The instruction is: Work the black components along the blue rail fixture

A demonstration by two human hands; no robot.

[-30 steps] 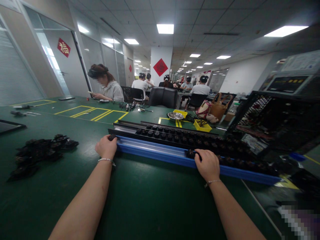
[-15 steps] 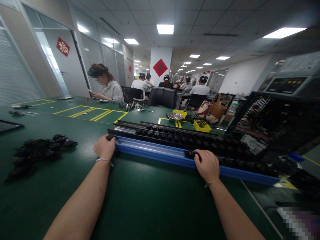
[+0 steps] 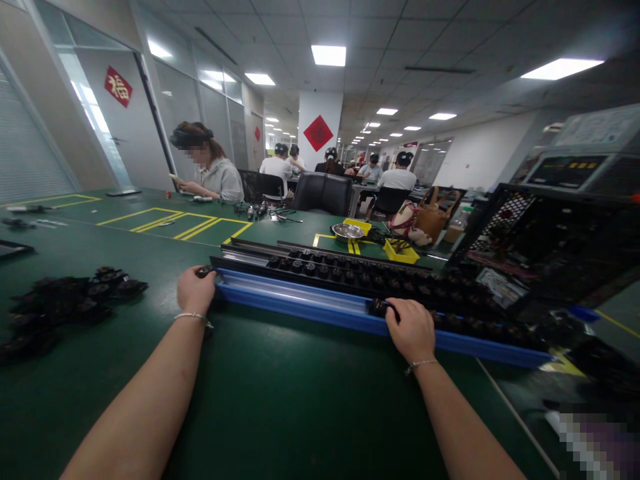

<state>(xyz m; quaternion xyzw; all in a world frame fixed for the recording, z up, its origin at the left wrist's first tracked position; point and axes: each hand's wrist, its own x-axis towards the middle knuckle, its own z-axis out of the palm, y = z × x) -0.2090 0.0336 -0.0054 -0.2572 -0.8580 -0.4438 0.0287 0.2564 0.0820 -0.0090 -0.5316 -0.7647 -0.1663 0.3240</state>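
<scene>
A long blue rail (image 3: pixel 310 308) lies across the green table (image 3: pixel 280 400) in front of me. My left hand (image 3: pixel 195 290) is closed at the rail's left end, with a small black part (image 3: pixel 204 271) at its fingertips. My right hand (image 3: pixel 413 330) is curled on the rail further right, its fingers against a row of black parts (image 3: pixel 480 327) that fills the rail's right portion. Behind the blue rail lie black rails (image 3: pixel 340 270) loaded with more of the same black parts.
A heap of loose black parts (image 3: pixel 65 303) lies at the left. A black crate (image 3: pixel 545 247) stands at the right. A metal bowl (image 3: pixel 349 231) and yellow trays (image 3: pixel 400 250) sit behind. A seated person (image 3: pixel 207 170) and other workers are further back.
The view has shifted slightly, so both hands and the rail sit a little more to the left. Both hands keep their places on the rail.
</scene>
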